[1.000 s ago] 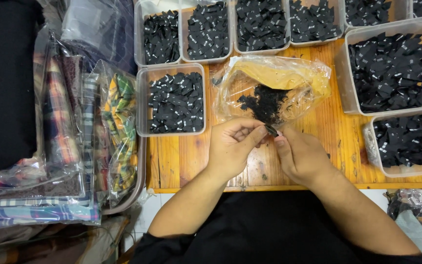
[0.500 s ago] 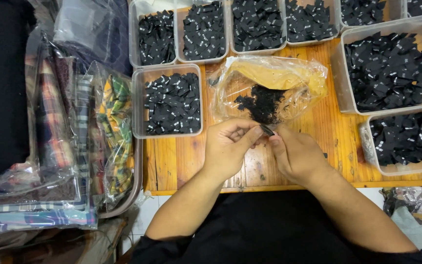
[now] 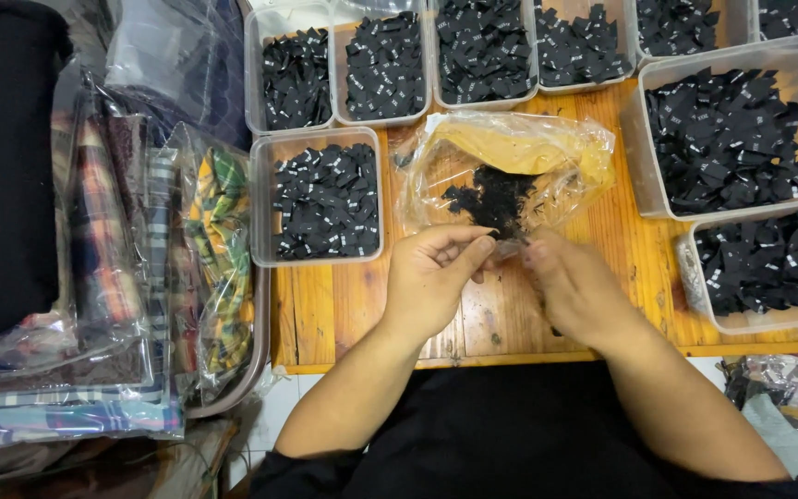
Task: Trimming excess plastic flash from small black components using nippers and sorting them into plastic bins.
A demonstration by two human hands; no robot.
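Evidently small work:
Left hand [image 3: 431, 277]: fingertips pinched narrow at the mouth of the clear plastic bag [image 3: 510, 171], on a black label too hidden to make out.
Right hand [image 3: 579, 291]: fingers curled, meeting the left; grip cannot be told.
Black woven labels [image 3: 489, 199]: heaped inside bag, on wooden table [image 3: 501, 319].
Handling: likely light, limp, flat; best pinched by one edge.
Bag: thin, crinkly, probably slippery.
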